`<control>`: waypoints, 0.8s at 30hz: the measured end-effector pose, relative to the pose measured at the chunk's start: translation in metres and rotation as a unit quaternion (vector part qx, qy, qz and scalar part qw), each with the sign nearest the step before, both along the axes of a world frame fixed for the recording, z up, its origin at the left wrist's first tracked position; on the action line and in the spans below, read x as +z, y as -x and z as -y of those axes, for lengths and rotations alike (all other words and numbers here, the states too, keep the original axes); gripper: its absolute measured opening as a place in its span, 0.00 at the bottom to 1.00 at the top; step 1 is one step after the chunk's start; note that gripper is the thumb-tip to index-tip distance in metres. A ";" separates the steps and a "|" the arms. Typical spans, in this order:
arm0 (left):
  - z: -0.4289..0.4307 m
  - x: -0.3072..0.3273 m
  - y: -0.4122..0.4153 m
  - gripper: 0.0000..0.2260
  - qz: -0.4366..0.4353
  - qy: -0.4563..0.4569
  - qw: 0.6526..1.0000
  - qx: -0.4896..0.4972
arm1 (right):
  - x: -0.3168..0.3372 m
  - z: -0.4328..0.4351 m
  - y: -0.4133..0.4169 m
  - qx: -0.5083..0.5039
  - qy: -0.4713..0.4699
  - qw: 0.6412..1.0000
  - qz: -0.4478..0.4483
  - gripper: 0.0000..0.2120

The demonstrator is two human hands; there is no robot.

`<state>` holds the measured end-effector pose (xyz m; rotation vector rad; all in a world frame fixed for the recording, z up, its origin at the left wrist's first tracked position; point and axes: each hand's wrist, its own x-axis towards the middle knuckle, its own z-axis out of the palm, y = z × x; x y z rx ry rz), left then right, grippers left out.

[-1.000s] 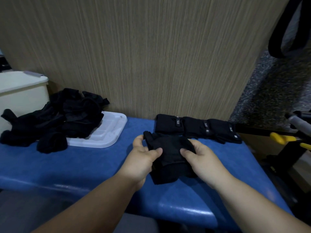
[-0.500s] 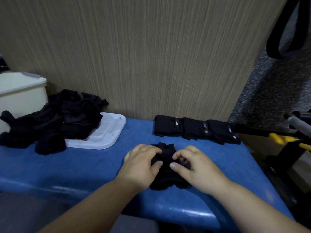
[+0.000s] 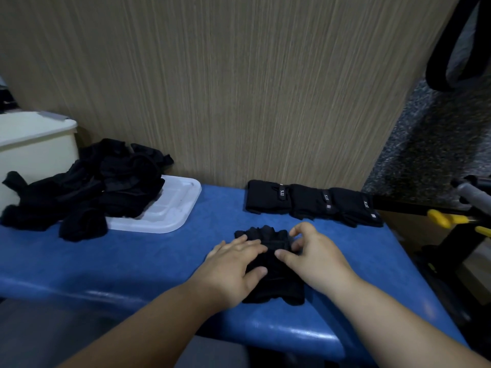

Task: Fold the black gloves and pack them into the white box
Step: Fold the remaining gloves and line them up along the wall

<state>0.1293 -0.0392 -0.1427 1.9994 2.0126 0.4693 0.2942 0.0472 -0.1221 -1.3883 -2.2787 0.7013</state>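
A black glove [image 3: 276,288] lies bunched on the blue table [image 3: 132,258] near its front edge. My left hand [image 3: 233,264] presses flat on the glove's left side with straight fingers. My right hand [image 3: 313,256] has curled fingers and pinches the glove's upper right part between thumb and fingers. Three folded black gloves [image 3: 310,203] sit in a row by the wall, just behind my hands. A pile of loose black gloves [image 3: 87,187] lies at the left, partly on a white lid [image 3: 172,208]. The white box [image 3: 32,147] stands at the far left.
A wood-grain wall [image 3: 239,88] rises right behind the table. Off the table's right edge stand a black frame and yellow-handled parts [image 3: 441,219]. The table's front edge curves down just below my wrists.
The glove went from being held up open between both hands to lying pressed on the table, folded smaller. Both hands came down onto it, and the left fingers have flattened out.
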 end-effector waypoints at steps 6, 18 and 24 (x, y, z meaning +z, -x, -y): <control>-0.001 0.001 -0.009 0.24 0.016 -0.019 1.000 0.004 | -0.001 0.002 -0.002 0.005 -0.001 0.999 -0.042 0.18; -0.016 0.004 -0.049 0.24 0.012 -0.051 0.998 -0.033 | -0.002 -0.012 -0.044 0.002 -0.060 0.994 -0.093 0.16; -0.030 0.005 -0.080 0.26 -0.016 -0.025 0.999 -0.040 | 0.001 -0.024 -0.076 -0.037 -0.076 0.995 -0.061 0.15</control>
